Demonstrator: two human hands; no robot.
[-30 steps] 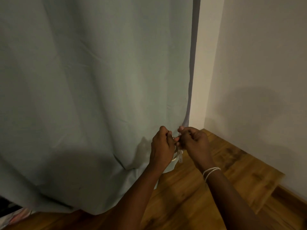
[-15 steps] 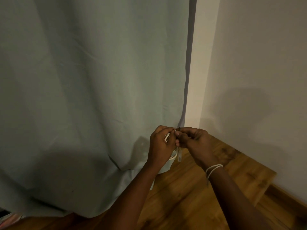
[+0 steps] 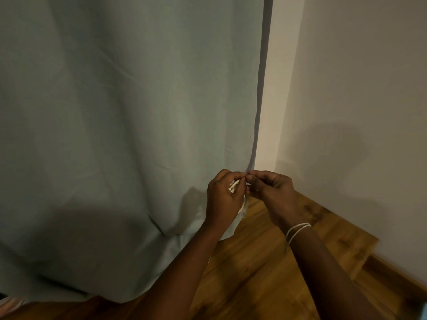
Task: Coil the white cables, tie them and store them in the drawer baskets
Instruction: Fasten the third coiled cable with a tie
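My left hand (image 3: 223, 199) is closed around a small coil of white cable (image 3: 233, 187), whose strands show between the fingers, with a short end (image 3: 243, 210) hanging below the palm. My right hand (image 3: 270, 190) meets it at the fingertips and pinches something thin at the top of the coil; whether that is a tie or the cable itself I cannot tell. Most of the coil is hidden inside my left fist. Thin white bands (image 3: 297, 230) circle my right wrist. No drawer baskets are in view.
A grey-green curtain (image 3: 129, 125) hangs over the left and centre and pools on the wooden floor (image 3: 254, 262). A pale wall (image 3: 360, 93) closes the right side, with a wooden skirting (image 3: 392, 273) along its base. The hands are held in front of the corner.
Both hands have risen slightly and drawn closer together. My right fingertips have shifted onto the top of the coil in my left hand.
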